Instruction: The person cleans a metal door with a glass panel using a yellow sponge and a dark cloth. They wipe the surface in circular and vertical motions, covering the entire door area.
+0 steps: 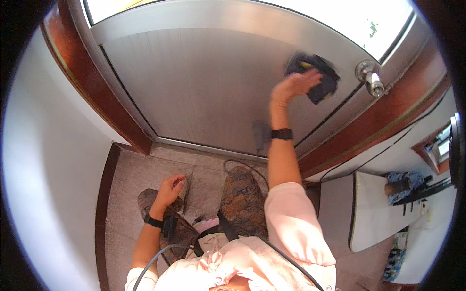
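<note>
My right hand (300, 83) is raised to the upper right of a grey metal door (194, 82). It presses a dark cloth (324, 89) with a yellow patch against the panel, and the fingers lie over it, slightly smeared by motion. Close to the cloth, on its right, is a round metal door knob (371, 77). Low on the left, my left hand (171, 188) hangs over my left knee, its fingers loosely curled and apart with nothing visible in them. Dark bands circle both my wrists.
Reddish-brown wooden frame posts (92, 82) flank the door, with a white wall (53, 160) at the left. A white cabinet (374, 208) stands at the lower right, with a blue patterned cloth (407, 184) near it. A loose cable (242, 162) lies by the door's foot.
</note>
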`<state>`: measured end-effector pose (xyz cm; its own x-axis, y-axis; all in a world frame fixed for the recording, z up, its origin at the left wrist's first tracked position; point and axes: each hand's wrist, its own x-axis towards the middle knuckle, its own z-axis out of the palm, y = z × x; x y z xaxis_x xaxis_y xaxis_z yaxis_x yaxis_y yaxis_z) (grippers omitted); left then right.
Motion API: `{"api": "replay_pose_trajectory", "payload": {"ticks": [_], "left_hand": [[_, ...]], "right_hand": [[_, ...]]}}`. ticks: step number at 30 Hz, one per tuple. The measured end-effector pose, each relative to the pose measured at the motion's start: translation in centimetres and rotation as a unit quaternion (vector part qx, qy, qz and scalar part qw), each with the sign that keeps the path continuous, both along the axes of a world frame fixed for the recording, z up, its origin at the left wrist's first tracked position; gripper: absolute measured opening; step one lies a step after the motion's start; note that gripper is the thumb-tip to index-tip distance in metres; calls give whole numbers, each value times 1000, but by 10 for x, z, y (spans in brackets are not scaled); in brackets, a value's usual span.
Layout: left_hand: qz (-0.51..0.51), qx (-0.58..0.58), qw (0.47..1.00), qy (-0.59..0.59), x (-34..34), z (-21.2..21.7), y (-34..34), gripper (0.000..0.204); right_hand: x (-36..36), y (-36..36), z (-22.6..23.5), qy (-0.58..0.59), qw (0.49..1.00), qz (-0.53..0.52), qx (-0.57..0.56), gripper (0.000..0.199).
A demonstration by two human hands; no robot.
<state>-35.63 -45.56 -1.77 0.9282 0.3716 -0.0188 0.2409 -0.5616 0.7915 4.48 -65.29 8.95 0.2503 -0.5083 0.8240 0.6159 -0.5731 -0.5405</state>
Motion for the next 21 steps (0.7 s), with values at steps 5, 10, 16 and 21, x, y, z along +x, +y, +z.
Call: {"api": "replay_pose_trajectory", "payload": {"ticks": [5, 10, 16, 21], "left_hand": [[-20, 14, 999, 33, -3, -18, 35, 28], [-56, 35, 997, 40, 18, -18, 55, 30], [-79, 32, 994, 66, 31, -15, 74, 31], [-47, 26, 993, 106, 22, -21, 103, 30]], "right_hand": [[-99, 136, 58, 84, 937, 142, -307, 45], [-69, 130, 68, 32, 937, 196, -287, 40], [-14, 2, 51, 34, 988, -69, -137, 40], [12, -48, 51, 122, 982, -138, 43, 46]]}}
